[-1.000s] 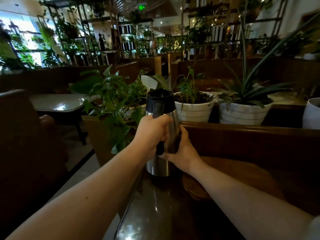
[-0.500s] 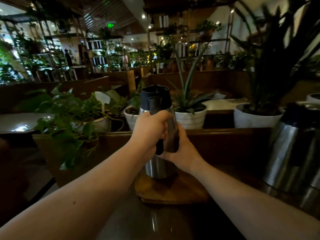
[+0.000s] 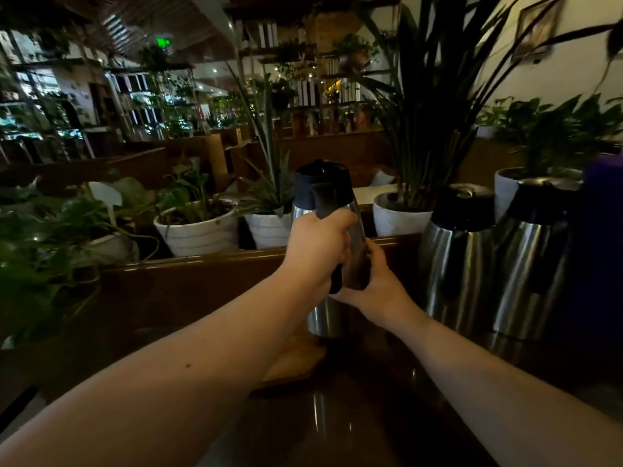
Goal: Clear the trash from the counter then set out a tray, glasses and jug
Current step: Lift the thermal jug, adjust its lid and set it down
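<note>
Steel jug [image 3: 325, 251] in the centre of the frame, upright, long axis vertical, black lid on top. Left hand [image 3: 317, 251] wrapped closed around the black handle on the near side of the jug, grip tight on it. Right hand [image 3: 377, 284] pressed on the lower right side of the steel body, fingers curled around the far side, so closed on the jug too. Both hands equally close to the jug, forearms coming up from the bottom corners of the frame.

Base of the jug at the right end of the wooden tray [image 3: 296, 362], which lies on the dark surface [image 3: 337, 426] just below centre. Not possible to tell whether the base touches the wood or hangs a little above it. Most of the tray lies to the lower left of the base, partly hidden under the left forearm.

Two bigger steel flasks [image 3: 458, 261] stand to the right, the nearer one just beside the right hand. Probably the step in hand: setting the jug down on the tray. Needs a straight lowering, axis kept vertical, perhaps a little shift to the left, away from the flasks. No glasses visible.
</note>
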